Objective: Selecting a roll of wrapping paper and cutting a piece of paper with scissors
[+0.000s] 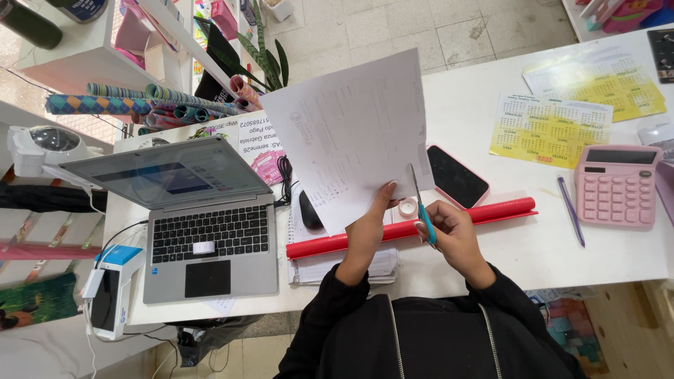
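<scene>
Left to right: open laptop (203,210) near the tabletop's (597,245) left edge; left hand (368,228), grip clamped on a white printed sheet (351,133) held above a red paper roll (414,226); right hand (449,235), closed on teal-handled scissors (421,207) whose blades enter the sheet's lower edge. Cut barely begun; most remains uncut.

Person wears a black zip-up top: long sleeves down to the wrists, fabric loosely creased at the forearms. Two light metal zipper lines run down the open front, dark layer between them. Left hand (366,231) and right hand (453,231) bare, no gloves; light-painted nail on the left thumb.
</scene>
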